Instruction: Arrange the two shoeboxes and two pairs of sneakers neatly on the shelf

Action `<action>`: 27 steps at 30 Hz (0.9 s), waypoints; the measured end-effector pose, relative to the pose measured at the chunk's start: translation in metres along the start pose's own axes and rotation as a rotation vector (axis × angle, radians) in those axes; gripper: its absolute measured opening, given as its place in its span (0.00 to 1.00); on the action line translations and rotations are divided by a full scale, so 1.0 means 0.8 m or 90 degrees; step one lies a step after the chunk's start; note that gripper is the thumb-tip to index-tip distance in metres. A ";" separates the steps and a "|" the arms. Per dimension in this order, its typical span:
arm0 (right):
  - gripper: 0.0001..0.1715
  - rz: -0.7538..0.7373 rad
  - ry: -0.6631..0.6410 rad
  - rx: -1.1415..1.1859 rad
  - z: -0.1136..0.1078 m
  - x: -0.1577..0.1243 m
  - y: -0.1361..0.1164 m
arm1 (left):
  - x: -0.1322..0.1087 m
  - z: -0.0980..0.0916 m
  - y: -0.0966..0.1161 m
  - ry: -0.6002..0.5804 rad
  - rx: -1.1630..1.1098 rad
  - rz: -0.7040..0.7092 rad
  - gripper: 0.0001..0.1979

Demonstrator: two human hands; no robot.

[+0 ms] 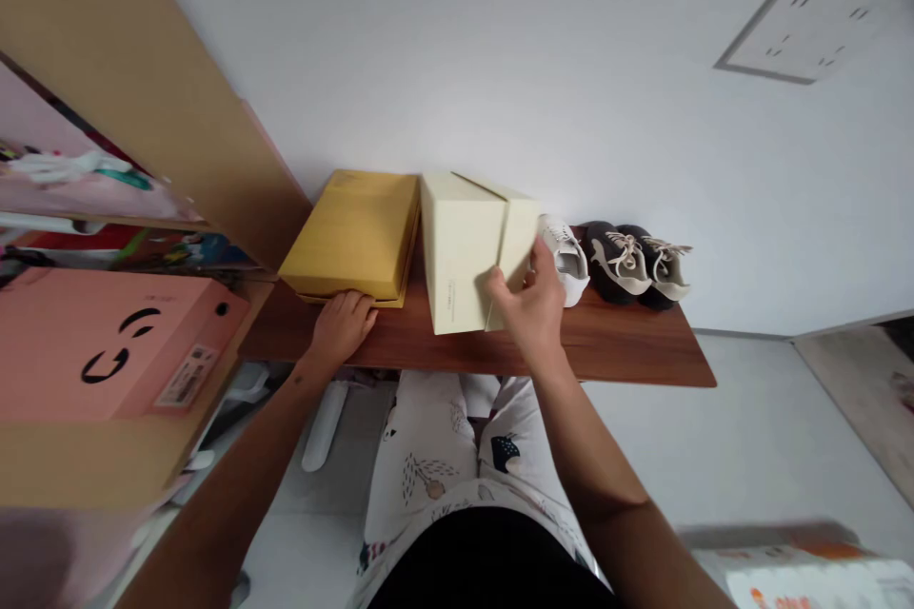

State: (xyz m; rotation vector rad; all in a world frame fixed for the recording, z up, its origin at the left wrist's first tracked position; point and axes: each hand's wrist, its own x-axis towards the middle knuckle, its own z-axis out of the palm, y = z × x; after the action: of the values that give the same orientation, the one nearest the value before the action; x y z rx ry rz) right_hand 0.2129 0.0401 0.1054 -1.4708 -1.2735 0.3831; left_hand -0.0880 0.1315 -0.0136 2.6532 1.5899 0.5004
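Note:
A cream shoebox [467, 238] stands on its edge on the brown wooden shelf [635, 352]. My right hand [529, 300] grips its right end, with the thumb on the near face and the fingers around the lid side. To the left lies a yellow shoebox [349, 233], flat and lidded. The fingers of my left hand [343, 324] rest against its front edge, not wrapped around it. Beside my right hand sits a white sneaker [567, 262], partly hidden by the cream box and the hand.
A pair of dark sneakers [632, 266] with beige laces stands toward the shelf's right end. A pink box [121, 343] lies on a wooden cabinet at left. A wall behind the shelf carries a socket plate [800, 27]. A white package [814, 580] is at lower right.

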 end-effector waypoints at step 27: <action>0.10 0.615 0.042 0.535 0.156 -0.040 0.092 | 0.009 -0.009 -0.032 0.046 -0.178 -0.088 0.08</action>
State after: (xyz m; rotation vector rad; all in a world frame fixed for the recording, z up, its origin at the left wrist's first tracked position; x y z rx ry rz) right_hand 0.1383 0.0891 -0.0132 -1.2150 -0.1627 1.3032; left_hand -0.1089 0.1490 -0.0089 2.3296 1.5741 0.7575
